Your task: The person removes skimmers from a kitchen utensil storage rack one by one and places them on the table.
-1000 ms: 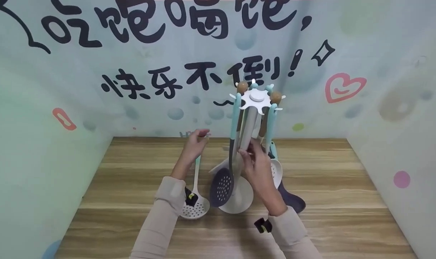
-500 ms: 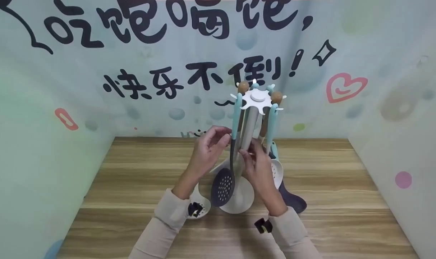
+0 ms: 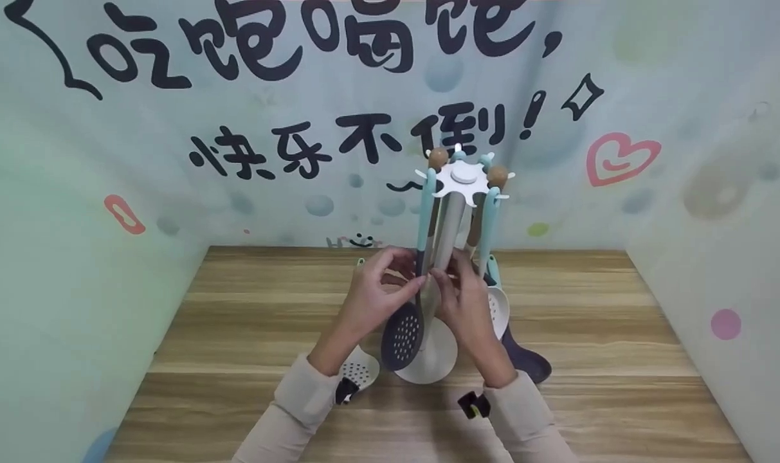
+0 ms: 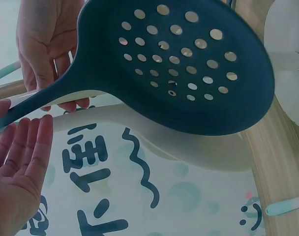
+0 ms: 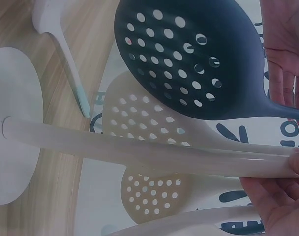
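Note:
In the head view a utensil rack's grey pole [image 3: 451,225] rises from a round white base [image 3: 428,366] to a white hooked top [image 3: 463,180]. Several utensils with turquoise or brown handles hang there. My right hand [image 3: 463,296] pinches the pole between thumb and fingers. Just left of it, my left hand [image 3: 380,286] pinches the handle of a dark perforated skimmer [image 3: 404,335], thumb in front and fingers behind. In the left wrist view the skimmer's head [image 4: 174,64] hangs free, and the handle passes between my left thumb and fingers. Pale perforated utensils [image 5: 152,194] hang behind it.
A white perforated ladle [image 3: 360,368] lies on the wooden table [image 3: 254,321], left of the base and partly behind my left wrist. At the right are a white slotted spoon [image 3: 500,308] and a dark ladle head [image 3: 528,363]. A printed backdrop [image 3: 287,212] stands behind.
My left hand has moved right from above the white ladle's handle, then down onto the skimmer's handle, which it now pinches. The right hand keeps its hold on the pole.

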### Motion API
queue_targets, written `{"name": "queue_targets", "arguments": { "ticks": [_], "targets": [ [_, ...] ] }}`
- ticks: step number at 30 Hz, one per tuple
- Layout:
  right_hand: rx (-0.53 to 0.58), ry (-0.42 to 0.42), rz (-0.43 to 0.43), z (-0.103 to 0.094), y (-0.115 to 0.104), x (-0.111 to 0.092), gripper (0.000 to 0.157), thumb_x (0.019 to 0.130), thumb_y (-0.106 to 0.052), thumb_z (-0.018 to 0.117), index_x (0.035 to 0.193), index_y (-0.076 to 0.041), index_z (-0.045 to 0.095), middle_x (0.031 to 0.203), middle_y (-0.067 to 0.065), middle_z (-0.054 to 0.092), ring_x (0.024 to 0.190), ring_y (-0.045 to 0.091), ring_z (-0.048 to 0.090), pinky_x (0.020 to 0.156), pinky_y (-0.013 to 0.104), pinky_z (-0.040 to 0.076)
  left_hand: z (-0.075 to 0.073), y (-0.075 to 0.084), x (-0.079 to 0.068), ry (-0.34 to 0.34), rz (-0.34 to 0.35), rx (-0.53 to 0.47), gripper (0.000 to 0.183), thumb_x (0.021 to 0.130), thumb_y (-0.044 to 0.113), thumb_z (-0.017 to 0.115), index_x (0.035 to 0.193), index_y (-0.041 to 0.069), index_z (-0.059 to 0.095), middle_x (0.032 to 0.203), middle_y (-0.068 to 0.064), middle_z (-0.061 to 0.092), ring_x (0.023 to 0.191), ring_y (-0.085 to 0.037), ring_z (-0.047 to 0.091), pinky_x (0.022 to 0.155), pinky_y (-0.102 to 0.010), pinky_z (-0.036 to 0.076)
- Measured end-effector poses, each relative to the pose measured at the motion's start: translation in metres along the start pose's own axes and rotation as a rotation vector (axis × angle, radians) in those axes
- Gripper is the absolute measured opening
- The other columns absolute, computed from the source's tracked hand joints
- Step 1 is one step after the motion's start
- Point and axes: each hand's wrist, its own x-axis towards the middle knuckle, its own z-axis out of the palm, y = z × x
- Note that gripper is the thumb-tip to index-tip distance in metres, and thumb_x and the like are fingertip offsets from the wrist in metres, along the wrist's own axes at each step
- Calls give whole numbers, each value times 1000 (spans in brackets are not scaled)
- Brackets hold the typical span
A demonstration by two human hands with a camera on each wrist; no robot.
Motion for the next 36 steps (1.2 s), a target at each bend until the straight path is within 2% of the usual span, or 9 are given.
{"name": "queue_targets", "arguments": {
  "ticks": [6, 17, 23, 31, 36],
  "targets": [
    [-17, 8, -6, 0, 0, 0, 36, 95, -19, 52, 126, -4, 45, 116, 21, 61, 105, 29, 63, 83, 40, 53, 4, 0, -3, 13, 19, 3, 29, 85, 15, 68, 109, 1, 57, 97, -10, 60, 85, -17, 62, 69, -24, 55],
    [-16, 12, -4, -1, -2, -2, 36, 94, -18, 52, 126, -3, 45, 117, 20, 61, 104, 28, 63, 84, 40, 53, 4, 4, -4, 30, -18, -37, 28, 86, 15, 66, 108, 1, 57, 97, -12, 60, 86, -18, 61, 69, -27, 55],
    [-10, -2, 6, -1, -2, -1, 38, 94, -20, 52, 127, -4, 44, 119, 19, 60, 106, 28, 62, 86, 39, 52, 0, 7, -4, 80, -52, -70, 28, 85, 14, 67, 108, 2, 56, 98, -13, 59, 88, -20, 60, 70, -31, 56],
    [7, 3, 1, -1, -2, -1, 37, 94, -20, 52, 127, -4, 45, 119, 20, 60, 107, 28, 62, 85, 40, 53, -7, 8, -7, 133, -21, -66, 27, 85, 11, 67, 107, 2, 56, 96, -12, 58, 86, -18, 60, 72, -28, 55],
    [24, 2, -14, 0, -1, 0, 37, 94, -20, 52, 126, -4, 45, 117, 21, 60, 106, 28, 62, 84, 40, 53, -15, 6, -12, 179, -35, -53, 28, 85, 13, 67, 109, 3, 56, 96, -9, 59, 85, -17, 59, 72, -28, 55]
  ]
}}
